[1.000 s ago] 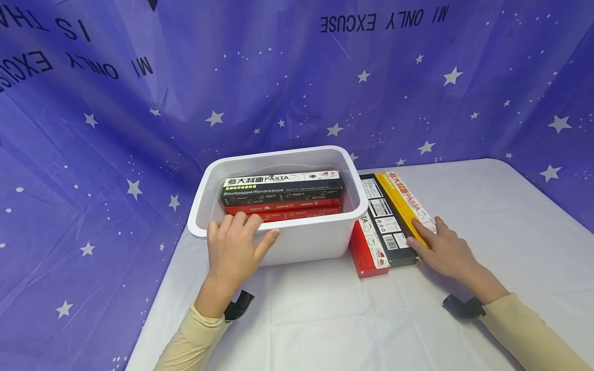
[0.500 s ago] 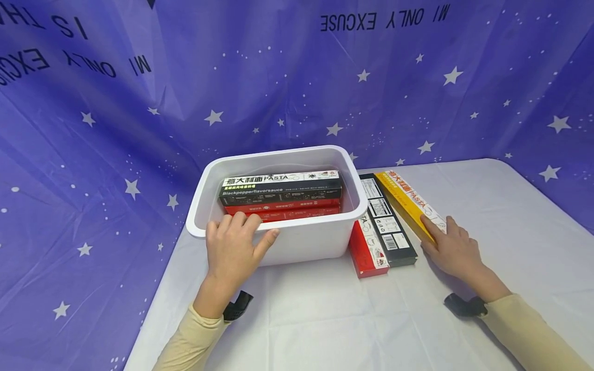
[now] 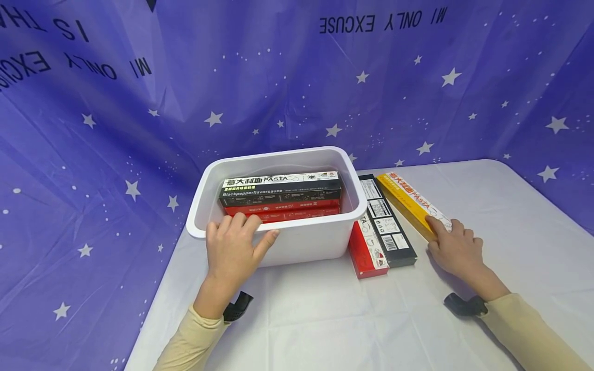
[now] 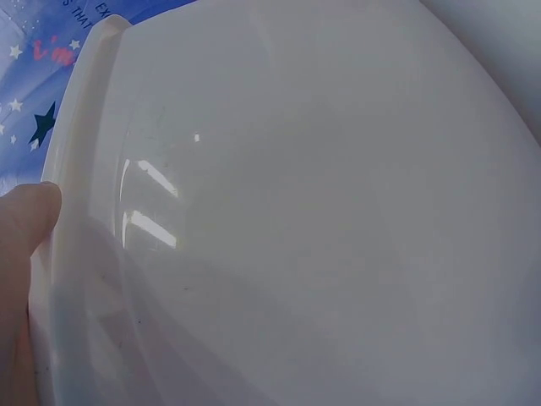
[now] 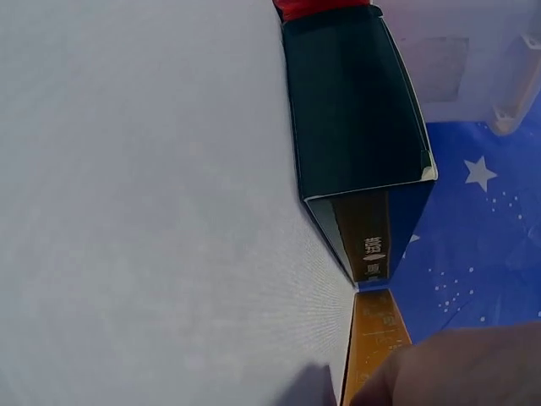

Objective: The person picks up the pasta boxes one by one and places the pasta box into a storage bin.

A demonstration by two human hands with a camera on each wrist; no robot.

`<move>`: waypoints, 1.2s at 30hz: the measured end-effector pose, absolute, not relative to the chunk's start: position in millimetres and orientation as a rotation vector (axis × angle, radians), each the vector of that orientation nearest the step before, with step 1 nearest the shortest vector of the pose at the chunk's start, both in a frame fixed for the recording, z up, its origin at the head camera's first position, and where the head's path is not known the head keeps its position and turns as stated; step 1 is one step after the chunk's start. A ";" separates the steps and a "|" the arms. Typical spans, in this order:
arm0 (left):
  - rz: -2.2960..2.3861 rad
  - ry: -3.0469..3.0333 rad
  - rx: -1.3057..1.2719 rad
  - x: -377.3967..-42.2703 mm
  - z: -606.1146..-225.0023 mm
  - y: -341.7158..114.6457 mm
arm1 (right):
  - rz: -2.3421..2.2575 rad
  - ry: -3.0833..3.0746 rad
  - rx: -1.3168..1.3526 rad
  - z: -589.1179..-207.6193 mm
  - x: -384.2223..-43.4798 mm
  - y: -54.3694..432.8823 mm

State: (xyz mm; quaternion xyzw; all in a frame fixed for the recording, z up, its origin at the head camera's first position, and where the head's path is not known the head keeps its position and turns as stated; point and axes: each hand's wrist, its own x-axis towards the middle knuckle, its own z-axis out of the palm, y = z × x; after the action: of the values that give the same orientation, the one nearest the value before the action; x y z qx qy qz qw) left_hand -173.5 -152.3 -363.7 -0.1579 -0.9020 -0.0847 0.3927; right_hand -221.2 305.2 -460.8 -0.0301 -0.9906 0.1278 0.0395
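A white plastic tub stands on the table. My left hand grips its front rim, fingers over the edge and thumb on the outside; the left wrist view shows the thumb at the rim. Inside the tub, a black pasta box stands on its long side behind red boxes, partly hidden by the rim. My right hand holds the near end of a yellow-and-white pasta box, which lies slanted on the table. A narrow gap separates that box from a black box at its left.
Between the tub and the black box lies a red-and-white pasta box, its far part hidden by the tub. A white cloth covers the table. Behind hangs a purple curtain with stars.
My right hand has moved right with the yellow pasta box, opening a gap beside the black box. The left hand stays at the tub's rim.
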 end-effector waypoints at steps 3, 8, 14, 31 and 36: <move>-0.218 -2.293 -0.399 -173.2 -363.8 -152.2 | 0.377 -3.032 -0.091 -461.6 -221.7 306.5; -0.218 -2.292 -0.398 -173.6 -364.4 -152.7 | 0.362 -3.030 -0.095 -462.6 -222.3 307.8; -0.221 -2.279 -0.406 -174.8 -363.7 -152.6 | 0.353 -3.017 -0.088 -464.7 -223.7 309.4; -0.229 -2.287 -0.405 -173.7 -364.5 -152.5 | 0.301 -2.975 -0.071 -467.5 -222.5 313.2; -0.227 -2.278 -0.408 -174.0 -365.1 -152.2 | 0.315 -2.959 -0.058 -464.0 -221.1 314.7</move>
State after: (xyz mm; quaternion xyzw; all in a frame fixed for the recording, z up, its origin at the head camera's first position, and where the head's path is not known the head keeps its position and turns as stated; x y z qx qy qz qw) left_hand -174.0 -152.2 -365.1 -0.1612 -0.8993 -0.0897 0.3966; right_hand -221.1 314.7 -464.0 -0.0193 -0.9908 0.1055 0.0825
